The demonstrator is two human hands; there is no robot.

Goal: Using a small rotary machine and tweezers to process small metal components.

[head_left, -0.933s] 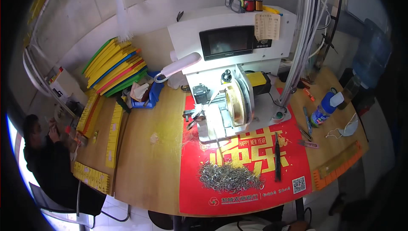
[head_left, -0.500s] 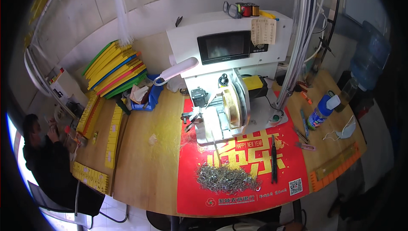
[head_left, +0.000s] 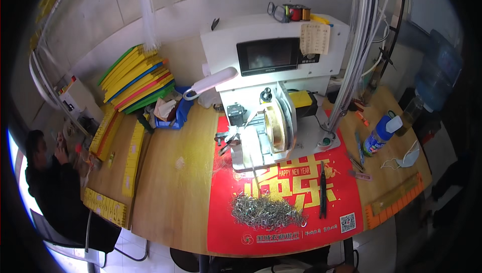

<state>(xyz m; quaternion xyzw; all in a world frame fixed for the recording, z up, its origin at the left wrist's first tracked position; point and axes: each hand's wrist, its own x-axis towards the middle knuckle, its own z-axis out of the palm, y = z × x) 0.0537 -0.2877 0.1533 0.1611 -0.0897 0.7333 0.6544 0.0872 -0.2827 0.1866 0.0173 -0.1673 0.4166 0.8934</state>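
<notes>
Neither my left hand nor my right hand shows; at the lower edge only dark clothing appears below the table. In front of me lies a heap of small silvery metal pieces [head_left: 268, 211], too fine to tell apart, on a red printed mat [head_left: 226, 235]. Right of the heap rests a slim black hand tool [head_left: 323, 192], lengthwise. Behind them stands a white machine [head_left: 216, 47] with a dark screen [head_left: 268, 56]. A gold-coloured wheel [head_left: 275, 127] is mounted on its front under bright light from a white lamp [head_left: 213, 83].
Yellow foam boards [head_left: 133, 74] are stacked at the back left beside a blue bin [head_left: 182, 110]. A spray can [head_left: 380, 135], a face mask [head_left: 409, 157] and an orange-edged board [head_left: 394, 200] lie to the right. A seated person [head_left: 60, 187] is at the far left.
The whole view has shifted slightly. At the right edge, a dark-clothed person's limbs have moved up and right. The things on the table stay in place.
</notes>
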